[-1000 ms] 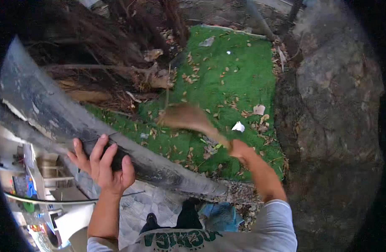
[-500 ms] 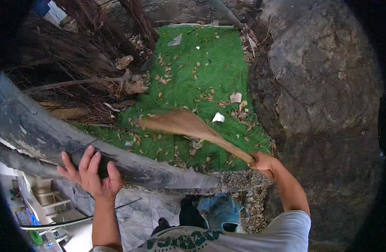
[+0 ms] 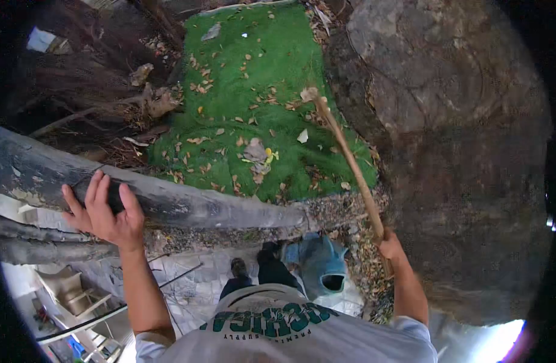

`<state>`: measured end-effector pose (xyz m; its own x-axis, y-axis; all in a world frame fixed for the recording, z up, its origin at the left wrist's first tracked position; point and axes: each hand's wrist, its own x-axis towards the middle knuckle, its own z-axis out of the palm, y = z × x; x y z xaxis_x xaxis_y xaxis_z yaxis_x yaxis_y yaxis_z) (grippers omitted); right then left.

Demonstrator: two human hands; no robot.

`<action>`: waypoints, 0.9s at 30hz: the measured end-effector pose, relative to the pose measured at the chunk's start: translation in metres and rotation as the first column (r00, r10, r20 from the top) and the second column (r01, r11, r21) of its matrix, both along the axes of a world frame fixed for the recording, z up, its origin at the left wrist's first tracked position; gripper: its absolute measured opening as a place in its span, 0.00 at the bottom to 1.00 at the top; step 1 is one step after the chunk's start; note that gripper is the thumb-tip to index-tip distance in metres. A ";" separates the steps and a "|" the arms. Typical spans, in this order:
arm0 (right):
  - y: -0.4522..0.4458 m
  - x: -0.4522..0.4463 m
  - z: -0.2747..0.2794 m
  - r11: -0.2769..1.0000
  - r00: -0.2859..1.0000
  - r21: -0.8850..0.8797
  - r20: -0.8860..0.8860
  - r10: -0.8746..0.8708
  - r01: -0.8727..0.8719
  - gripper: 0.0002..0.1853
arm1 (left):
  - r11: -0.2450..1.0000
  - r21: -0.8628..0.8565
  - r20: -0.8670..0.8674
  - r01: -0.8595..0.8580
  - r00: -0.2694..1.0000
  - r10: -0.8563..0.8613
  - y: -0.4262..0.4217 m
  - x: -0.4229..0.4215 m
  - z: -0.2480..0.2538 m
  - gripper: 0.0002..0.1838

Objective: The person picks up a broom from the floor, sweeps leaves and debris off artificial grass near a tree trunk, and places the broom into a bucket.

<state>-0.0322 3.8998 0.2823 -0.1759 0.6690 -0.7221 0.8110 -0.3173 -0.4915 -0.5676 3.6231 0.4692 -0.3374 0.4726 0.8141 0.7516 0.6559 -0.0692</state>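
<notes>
My right hand (image 3: 391,245) is closed round the lower part of a wooden stick-like handle (image 3: 353,163), which slants up and left over the green turf (image 3: 266,60). Its far end is blurred, near the turf's right edge. Resting on the grey trunk (image 3: 187,202) at the left is my left hand (image 3: 104,212), fingers spread and holding nothing. Dry leaves, a grey crumpled leaf clump (image 3: 255,151) and a white scrap (image 3: 302,136) lie on the turf.
A large brown rock (image 3: 465,181) fills the right side. Tangled roots (image 3: 96,78) stand at the upper left. Below the trunk are a blue object with a dark opening (image 3: 320,260), pale paving (image 3: 196,272) and my shoes. Shelving (image 3: 87,302) shows at the lower left.
The handled tool has swung from pointing left across the turf to pointing up, its far end now near the right edge. The view has shifted; my left hand stays on the trunk.
</notes>
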 end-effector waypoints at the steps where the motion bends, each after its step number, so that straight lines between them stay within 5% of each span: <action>1: 0.001 0.017 -0.012 1.000 1.000 -0.003 -0.001 -0.013 0.013 0.24 | 1.000 -0.012 -0.051 0.006 0.999 -0.007 0.001 0.000 0.003 0.13; 6: -0.001 0.021 -0.026 0.988 0.971 -0.001 0.186 0.151 -0.153 0.18 | 0.998 -0.003 -0.108 0.056 0.993 -0.056 0.002 0.000 0.003 0.13; 7: 0.009 0.024 -0.057 0.940 0.790 -0.192 0.510 0.341 -0.282 0.21 | 0.998 0.000 -0.120 0.058 0.991 -0.057 0.002 0.000 0.003 0.13; 8: 0.003 0.027 -0.049 0.940 0.787 -0.186 0.514 0.341 -0.285 0.21 | 0.999 0.007 -0.139 0.052 0.989 -0.051 0.002 0.001 0.003 0.13; 10: -0.017 0.016 -0.022 0.795 0.696 -0.004 0.481 0.534 -0.607 0.25 | 1.000 -0.008 -0.146 0.019 0.989 -0.020 0.001 0.003 0.006 0.12; 13: -0.004 0.042 0.075 0.827 0.755 -0.104 0.358 0.549 -0.552 0.32 | 1.000 0.000 -0.129 0.015 0.992 -0.015 0.005 0.005 0.006 0.12; 16: -0.003 0.092 0.089 0.905 0.845 -0.090 0.327 0.422 -0.417 0.31 | 1.000 -0.024 -0.139 -0.011 0.990 0.008 0.004 0.005 0.005 0.12; 19: -0.010 0.049 0.102 0.922 0.881 0.004 0.297 0.369 -0.388 0.29 | 1.000 -0.005 -0.154 0.000 0.988 -0.001 0.005 0.004 0.006 0.12; 21: 0.007 0.067 0.019 0.873 0.858 0.186 0.359 0.366 -0.450 0.27 | 0.998 -0.038 -0.120 -0.045 0.992 0.040 0.004 0.005 0.007 0.12; 22: 0.020 0.053 -0.003 0.897 0.881 0.126 0.290 0.375 -0.423 0.28 | 0.997 -0.040 -0.125 -0.061 0.991 0.056 0.003 0.007 0.007 0.12; 24: 0.040 0.023 -0.060 0.914 0.964 0.313 0.029 0.263 -0.259 0.26 | 0.999 -0.043 -0.122 -0.030 0.992 0.025 0.006 0.007 0.008 0.11; 27: 0.081 -0.043 -0.120 0.857 0.939 0.392 0.221 0.264 -0.334 0.19 | 0.999 -0.049 -0.136 -0.025 0.991 0.018 0.008 0.008 0.008 0.12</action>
<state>-0.0756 3.9804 0.1624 -0.3265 0.8461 -0.4214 0.9094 0.1596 -0.3842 -0.5597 3.6307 0.4774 -0.2363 0.5080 0.8283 0.7191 0.6647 -0.2026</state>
